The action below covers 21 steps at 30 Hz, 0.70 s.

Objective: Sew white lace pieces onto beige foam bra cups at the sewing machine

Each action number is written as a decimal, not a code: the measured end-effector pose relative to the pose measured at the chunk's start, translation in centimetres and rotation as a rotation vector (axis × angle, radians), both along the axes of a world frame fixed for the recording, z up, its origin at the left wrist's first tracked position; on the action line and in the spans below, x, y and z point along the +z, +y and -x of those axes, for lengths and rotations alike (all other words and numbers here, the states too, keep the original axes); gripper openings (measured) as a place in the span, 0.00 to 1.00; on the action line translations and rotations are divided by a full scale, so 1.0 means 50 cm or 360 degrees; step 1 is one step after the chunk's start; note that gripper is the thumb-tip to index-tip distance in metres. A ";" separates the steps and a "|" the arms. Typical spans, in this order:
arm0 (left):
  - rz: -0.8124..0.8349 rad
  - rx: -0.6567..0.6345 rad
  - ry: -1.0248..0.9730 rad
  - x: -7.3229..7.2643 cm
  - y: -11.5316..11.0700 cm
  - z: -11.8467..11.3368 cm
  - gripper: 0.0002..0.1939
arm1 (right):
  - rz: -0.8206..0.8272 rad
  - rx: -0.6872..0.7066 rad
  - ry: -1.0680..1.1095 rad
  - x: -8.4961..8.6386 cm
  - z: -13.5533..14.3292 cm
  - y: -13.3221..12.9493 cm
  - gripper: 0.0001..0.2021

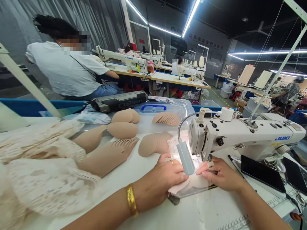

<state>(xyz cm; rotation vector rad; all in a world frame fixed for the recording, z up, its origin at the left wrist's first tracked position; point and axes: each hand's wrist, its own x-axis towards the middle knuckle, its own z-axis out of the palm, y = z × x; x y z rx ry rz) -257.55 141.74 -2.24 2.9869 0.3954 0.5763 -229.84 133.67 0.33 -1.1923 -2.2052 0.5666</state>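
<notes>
The left hand (159,182) lies flat on a beige bra cup piece (189,186) on the sewing machine bed, fingers together and pressed down on the fabric, thumb spread toward the near side; a ring sits on 1 finger and a gold bangle (131,200) on the wrist. The right hand (222,175) rests on the right of the same piece, fingers loosely extended and close together, the index tip pointing left toward the needle area (209,158); whether it pinches the fabric or only steadies it I cannot tell. The piece lies under the head of the white Juki sewing machine (242,135), partly washed out by the gooseneck lamp (185,157) hanging just above it.

The risk, as I judge it, is the right index finger; it is very near the presser foot, and the lamp head hides part of the stitch line, so a fingertip may drift under the needle. The curved cup may also pucker or skew if the 2 hands feed unevenly.

Fanned stacks of foam cups (121,131) lie far left; a lace pile (40,166) sits near left; a dark phone (262,172) lies right, well apart.
</notes>
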 end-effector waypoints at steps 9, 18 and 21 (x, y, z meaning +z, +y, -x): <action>0.0074 0.0030 -0.0063 -0.011 0.029 -0.011 0.30 | -0.0422 -0.0304 -0.0530 -0.051 0.029 0.007 0.08; 0.0150 0.0086 -0.0037 -0.019 0.033 -0.015 0.31 | -0.0505 -0.0362 -0.0503 -0.058 0.024 0.011 0.08; 0.0161 0.0121 -0.0031 -0.024 0.032 -0.015 0.29 | -0.0531 -0.0319 -0.0426 -0.062 0.019 0.014 0.08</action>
